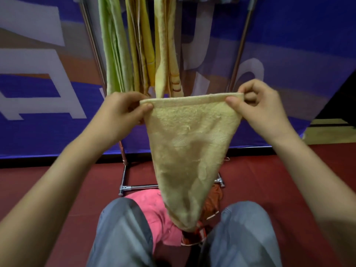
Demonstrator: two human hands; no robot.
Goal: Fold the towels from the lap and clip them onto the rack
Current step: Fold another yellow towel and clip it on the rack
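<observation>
Above lap | both hands: left hand (pixel 126 108); right hand (pixel 258 105) pinch beige towel (pixel 190 151)

A single head-worn camera looks forward and steeply down, close over the lap and outstretched forearms.

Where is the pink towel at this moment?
The pink towel lies low centre in the head view, between the left leg and right leg, just left of the orange towel and beneath the tip of the beige towel.

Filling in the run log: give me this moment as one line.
left hand: pinches beige towel corner | right hand: pinches other corner | between knees: pink towel | rack: hung towels
</observation>
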